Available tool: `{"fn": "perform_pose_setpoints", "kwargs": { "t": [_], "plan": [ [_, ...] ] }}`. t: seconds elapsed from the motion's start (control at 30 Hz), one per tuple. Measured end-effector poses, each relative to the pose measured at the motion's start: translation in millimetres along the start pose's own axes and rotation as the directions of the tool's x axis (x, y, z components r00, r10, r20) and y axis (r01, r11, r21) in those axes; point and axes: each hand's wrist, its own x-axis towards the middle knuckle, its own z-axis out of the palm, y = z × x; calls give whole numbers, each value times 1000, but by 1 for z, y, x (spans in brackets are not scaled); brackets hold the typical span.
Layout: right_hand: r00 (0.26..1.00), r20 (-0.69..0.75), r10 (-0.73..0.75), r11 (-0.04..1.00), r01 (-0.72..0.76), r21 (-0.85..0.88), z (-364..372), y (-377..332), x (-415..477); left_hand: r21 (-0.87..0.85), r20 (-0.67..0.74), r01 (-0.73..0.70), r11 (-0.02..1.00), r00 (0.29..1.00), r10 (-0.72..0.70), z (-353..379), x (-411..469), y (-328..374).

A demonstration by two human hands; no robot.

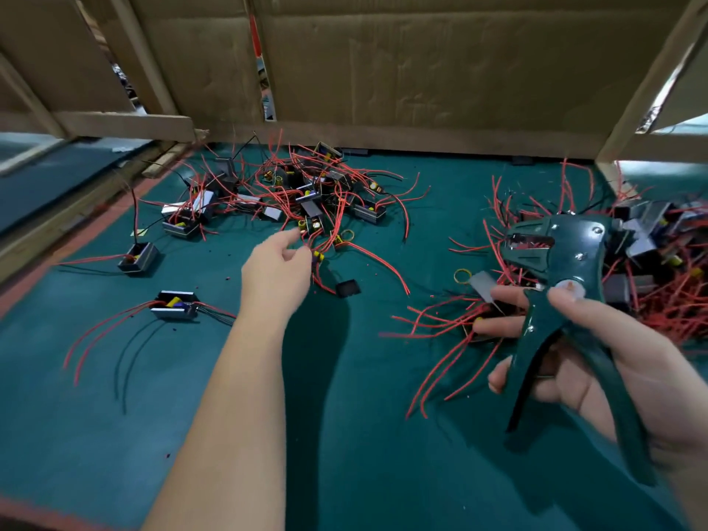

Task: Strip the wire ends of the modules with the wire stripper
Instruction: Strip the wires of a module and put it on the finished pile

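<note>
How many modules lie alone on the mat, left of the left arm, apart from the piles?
2. The far module lies near the left edge of the mat; the near module lies closer to the person. Others in the piles may be hidden.

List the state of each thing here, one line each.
left hand, reaching into red wires; grip unclear.
right hand, gripping the wire stripper by its handles.
wire stripper, lifted off the mat, handles spread.
middle pile of modules, tangled on the mat.
right pile of modules, heaped behind the stripper.
nearest lone module, lying at left, wires spread.
</note>
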Motion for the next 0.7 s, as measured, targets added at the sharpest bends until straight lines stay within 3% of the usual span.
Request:
{"fn": "perform_pose_setpoints", "kwargs": {
  "t": [0.07, 0.2, 0.4, 0.5, 0.53, 0.6, 0.7],
  "plan": [
    [1000, -13, -2, 1000, 2, 24, -3, 0, 2, -51, 55, 7, 999, 998, -4, 0, -1, 1],
    [1000, -18, -9, 995, 11, 102, -4, 1, 3, 4, 136, -28, 1000, 990, 27, 2, -2, 2],
    [997, 72, 21, 991, -30, 130, 0, 4, 4, -368, -7, 12, 930, 1000, -16, 1, -5, 13],
    [996, 92, 11, 990, -24, 139, 1, 5, 4, -403, -74, 38, 915, 994, -74, -4, -3, 13],
    [995, 97, 10, 989, -24, 145, 2, 5, 4, -352, -100, 57, 934, 990, -98, -3, -1, 10],
    [994, 111, 8, 990, -23, 143, 2, 6, 3, -50, -179, 103, 993, 978, -110, -2, 0, 5],
    [991, 132, 1, 991, -19, 131, 3, 7, 4, 336, -267, -1, 942, 959, 96, 2, -4, 2]
  ]
}}
